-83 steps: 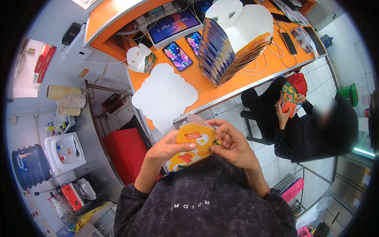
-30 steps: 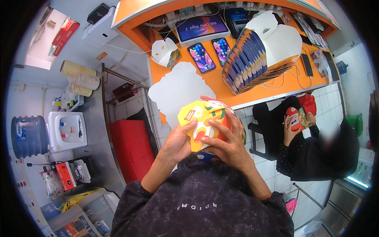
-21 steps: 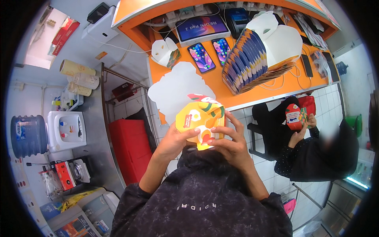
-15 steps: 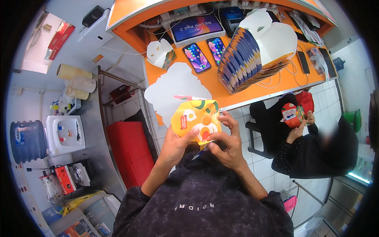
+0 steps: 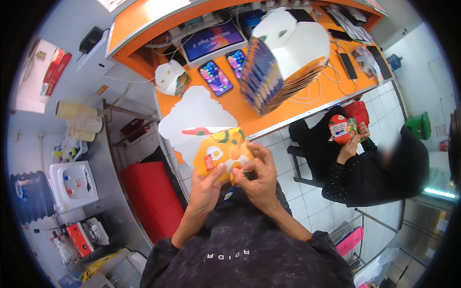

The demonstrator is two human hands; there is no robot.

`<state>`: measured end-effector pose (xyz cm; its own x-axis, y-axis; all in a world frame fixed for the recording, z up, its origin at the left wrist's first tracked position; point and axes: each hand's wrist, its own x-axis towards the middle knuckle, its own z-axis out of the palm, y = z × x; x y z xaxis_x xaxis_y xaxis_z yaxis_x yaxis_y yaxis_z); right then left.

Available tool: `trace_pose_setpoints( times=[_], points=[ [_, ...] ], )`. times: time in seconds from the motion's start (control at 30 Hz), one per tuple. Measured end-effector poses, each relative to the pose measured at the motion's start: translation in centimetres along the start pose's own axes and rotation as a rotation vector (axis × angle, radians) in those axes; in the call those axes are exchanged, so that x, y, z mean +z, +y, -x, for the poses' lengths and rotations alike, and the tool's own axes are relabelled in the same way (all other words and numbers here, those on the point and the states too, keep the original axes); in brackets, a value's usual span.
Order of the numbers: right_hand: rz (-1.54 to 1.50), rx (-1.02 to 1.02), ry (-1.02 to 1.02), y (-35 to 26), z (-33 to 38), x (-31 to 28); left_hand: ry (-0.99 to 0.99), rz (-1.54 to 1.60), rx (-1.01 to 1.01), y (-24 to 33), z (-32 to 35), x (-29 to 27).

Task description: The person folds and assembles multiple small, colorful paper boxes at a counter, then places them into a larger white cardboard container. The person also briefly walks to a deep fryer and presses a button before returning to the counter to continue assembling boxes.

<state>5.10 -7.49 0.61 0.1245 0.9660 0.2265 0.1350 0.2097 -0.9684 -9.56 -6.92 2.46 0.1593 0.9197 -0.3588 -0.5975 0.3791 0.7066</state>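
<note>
In front of my chest is a yellow printed paper food carton [image 5: 218, 152], partly folded, with egg pictures on it. My left hand [image 5: 205, 185] grips its lower left edge, thumb on the printed face. My right hand [image 5: 259, 174] pinches the lower right corner, where a flap bends between thumb and fingers. Beyond the carton, flat white carton blanks [image 5: 192, 115] lie at the orange table's near left edge. A tall stack of nested, folded cartons [image 5: 263, 77] stands leaning further right on the table.
On the orange table [image 5: 278, 119] are two lit phones [image 5: 215, 78], a boxed tablet [image 5: 213, 42], a small open carton [image 5: 168, 77] and cables. At right, a seated person [image 5: 370, 168] holds a red carton [image 5: 340, 129]. A red chest [image 5: 151, 199] and steel counter [image 5: 113, 177] stand left.
My view has shifted, so the table and stack appear further left. Both hands stay on the yellow carton; my right fingers have moved slightly at its lower corner flap.
</note>
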Motion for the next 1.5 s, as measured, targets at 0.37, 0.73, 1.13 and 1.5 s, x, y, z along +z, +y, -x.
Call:
trace_pose_setpoints(
  times=[0.37, 0.73, 1.13, 1.5],
  points=[
    [-0.099, 0.034, -0.053, -0.3, -0.7, -0.7, -0.027, -0.066, -0.005, 0.3, -0.3, -0.1],
    [-0.16, 0.024, -0.021, 1.9, -0.4, 0.2, -0.105, -0.155, -0.06, 0.4, -0.6, -1.2],
    [-0.233, 0.068, -0.164, 2.0, -0.5, 1.0, 0.005, -0.459, 0.121, 1.5, -0.5, -2.5],
    [-0.374, 0.189, -0.178, 2.9, -0.6, 2.8, -0.001, -0.711, 0.206, 1.6, -0.1, -2.0]
  ],
)
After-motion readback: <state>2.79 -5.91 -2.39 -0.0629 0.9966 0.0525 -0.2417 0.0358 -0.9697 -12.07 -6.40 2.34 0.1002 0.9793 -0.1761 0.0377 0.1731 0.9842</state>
